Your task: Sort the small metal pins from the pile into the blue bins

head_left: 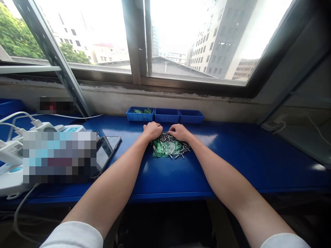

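Your left hand [152,131] and your right hand [179,132] rest side by side at the far edge of a pile of small metal pins [172,144]. Both hands are curled, knuckles up, with the fingers drawn in and pressed down into the pile. Whether any finger grips a pin cannot be told from this view, because the fingertips are hidden under the hands.

The pins lie in a loose heap on top of a stack of green plastic bags [165,150]. The bags lie flat on the blue workbench [232,151], near its middle and directly in front of you. A few pins have spilled off the bags onto the bench at the right and near edges of the heap.

Beyond your hands, against the wall below the window [181,38], three blue trays [165,115] stand in a row, touching one another. The left tray [139,115] holds some green material; the contents of the other two cannot be seen.

To your left, a phone [107,151] lies propped at a tilt on the bench, screen dark. Further left are white power strips [11,151] with white cables [18,115] running from them.

Both forearms are bare, with white sleeves [74,236] ending near the elbows.
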### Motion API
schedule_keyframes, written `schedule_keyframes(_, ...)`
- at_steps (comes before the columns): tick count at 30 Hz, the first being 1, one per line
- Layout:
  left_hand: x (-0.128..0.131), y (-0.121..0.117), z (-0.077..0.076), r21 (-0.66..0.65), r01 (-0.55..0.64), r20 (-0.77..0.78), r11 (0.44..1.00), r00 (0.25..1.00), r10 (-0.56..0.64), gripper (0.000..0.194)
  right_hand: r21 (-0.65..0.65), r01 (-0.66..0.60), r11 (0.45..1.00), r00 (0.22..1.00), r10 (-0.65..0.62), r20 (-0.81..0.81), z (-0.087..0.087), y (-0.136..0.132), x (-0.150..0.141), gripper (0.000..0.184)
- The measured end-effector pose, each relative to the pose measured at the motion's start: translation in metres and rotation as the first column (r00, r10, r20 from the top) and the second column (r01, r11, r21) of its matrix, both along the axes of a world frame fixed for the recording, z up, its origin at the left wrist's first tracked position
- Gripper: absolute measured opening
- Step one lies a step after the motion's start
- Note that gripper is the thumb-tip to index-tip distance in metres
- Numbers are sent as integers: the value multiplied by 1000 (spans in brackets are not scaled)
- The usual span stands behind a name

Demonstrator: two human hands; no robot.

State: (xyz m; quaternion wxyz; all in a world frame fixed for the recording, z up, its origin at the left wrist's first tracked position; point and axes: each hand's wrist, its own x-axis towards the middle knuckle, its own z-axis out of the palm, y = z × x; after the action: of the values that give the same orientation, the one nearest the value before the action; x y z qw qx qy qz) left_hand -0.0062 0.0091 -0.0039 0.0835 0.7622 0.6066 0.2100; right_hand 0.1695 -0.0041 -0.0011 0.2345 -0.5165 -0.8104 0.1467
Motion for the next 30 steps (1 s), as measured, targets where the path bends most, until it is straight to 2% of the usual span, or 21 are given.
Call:
schedule_keyframes(6,1,-1,0,-17,23,30,1000,999,-22,36,72,37,997,999,-34,-37,-1,1,4,19)
schedule_keyframes(12,2,-1,0,-21,37,37,999,999,-36,36,67,45,997,995,-39,-96,-1,4,12,34)
schedule_keyframes(16,3,-5,4,17,44,61,999,997,-45,35,151,43,988,998,-34,-56,1,3,11,43)
schedule_keyframes(19,5,-10,9,114,119,161,986,977,-136,32,221,31,975,999,-28,-16,3,2,10,47)
schedule_keyframes(22,9,-16,12,191,282,273,940,904,-327,32,281,27,959,1000,-26,-9,4,2,9,50)
schedule_keyframes(24,12,-20,12,212,360,315,909,855,-412,31,303,35,952,999,-32,-17,6,1,9,51)
schedule_keyframes(30,21,-23,11,244,352,428,904,797,-426,21,323,63,944,995,-33,-96,11,-4,6,53)
